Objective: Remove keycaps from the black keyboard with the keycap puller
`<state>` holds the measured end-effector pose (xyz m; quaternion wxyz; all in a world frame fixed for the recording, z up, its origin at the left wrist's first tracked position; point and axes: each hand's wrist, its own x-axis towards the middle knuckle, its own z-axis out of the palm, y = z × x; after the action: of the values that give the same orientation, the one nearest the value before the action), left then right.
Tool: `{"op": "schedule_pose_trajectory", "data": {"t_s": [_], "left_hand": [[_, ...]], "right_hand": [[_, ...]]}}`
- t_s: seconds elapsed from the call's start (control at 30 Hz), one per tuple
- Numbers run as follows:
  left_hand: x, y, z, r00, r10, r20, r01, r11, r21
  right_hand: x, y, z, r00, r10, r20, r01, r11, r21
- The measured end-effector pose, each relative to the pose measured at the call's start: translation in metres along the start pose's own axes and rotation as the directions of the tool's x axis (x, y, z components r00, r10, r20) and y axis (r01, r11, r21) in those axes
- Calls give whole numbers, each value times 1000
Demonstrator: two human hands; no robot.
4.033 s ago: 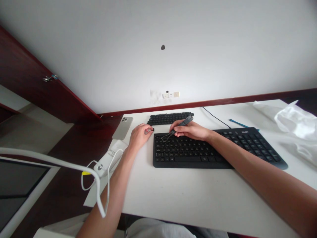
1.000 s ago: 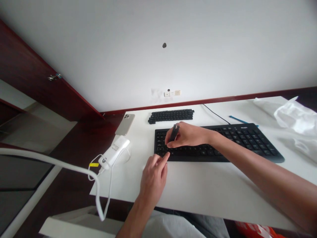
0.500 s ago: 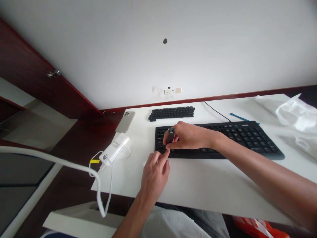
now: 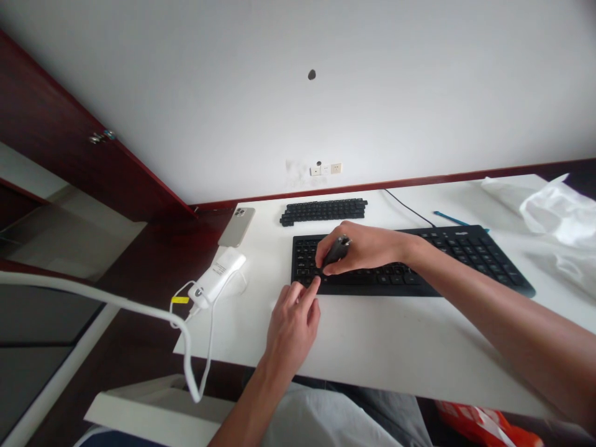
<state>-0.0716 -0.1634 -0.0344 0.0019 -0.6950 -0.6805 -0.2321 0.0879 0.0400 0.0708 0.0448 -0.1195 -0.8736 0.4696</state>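
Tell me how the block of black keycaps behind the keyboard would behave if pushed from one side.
The black keycaps would probably scatter rather than move as one stiff piece: their outline is ragged, with no frame visible. They look small and plastic, so likely light and easy to slide on the smooth white table. Lying low, they seem unlikely to roll.

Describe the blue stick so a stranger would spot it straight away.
On the white table, find the big black keyboard. Just behind its right half lies the thin stick, between the black cable and the crumpled white plastic. Nothing else on the table is blue.
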Motion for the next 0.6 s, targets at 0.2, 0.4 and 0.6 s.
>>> {"op": "schedule_pose_trajectory", "data": {"t_s": [0.2,0.4,0.6], "left_hand": [[0,-1,1,1000,10,-13,-10,1000,-3],[-2,-3,4,999,12,-43,-13,999,-32],[-2,-5,6,999,16,-43,-17,999,-31]], "right_hand": [[9,-10,15,995,71,-71,-79,990,-116],[18,-16,25,987,66,-145,-100,966,-240],[19,-19,32,990,43,-137,-82,950,-300]]}}
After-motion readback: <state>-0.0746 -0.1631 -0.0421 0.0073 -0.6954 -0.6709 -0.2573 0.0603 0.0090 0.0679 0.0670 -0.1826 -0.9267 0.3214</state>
